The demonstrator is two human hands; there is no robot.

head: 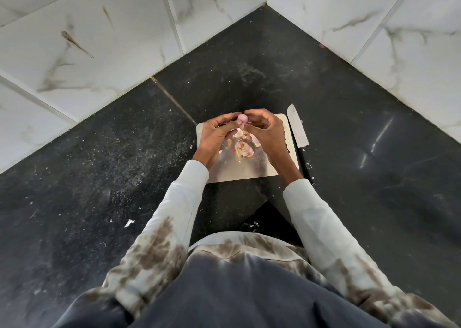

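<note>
- The small, round, pale pink onion (242,118) is held in the air above the far edge of the pale, rectangular metal cutting board (239,168), pinched between the fingertips of both hands.
- The left hand (216,136) curls its fingers round the onion's left side. The right hand (267,132) curls round its right side and appears to be working at the skin.
- Loose pink and brown onion skins (244,149) lie on the board below the hands, so the peeling looks well along. Several outer layers are off, and the part of the bulb that shows is smooth and pink.
- What seems left is any last bit of skin, which the fingers hide, and then any cutting. No slices show on the board.
- The steel-bladed kitchen knife with a black handle (297,128) lies on the black speckled stone table (119,143), just beside the board's right edge. Its tip points away from the person, and neither hand touches it.
- White marble-patterned wall tiles (99,41) close the corner behind the table, and pale crumbs dot the table to the left.
- Nothing stands between the hands and the board. The right arm in its pale sleeve (311,208) passes close to the knife handle, so a reach for it looks short.
</note>
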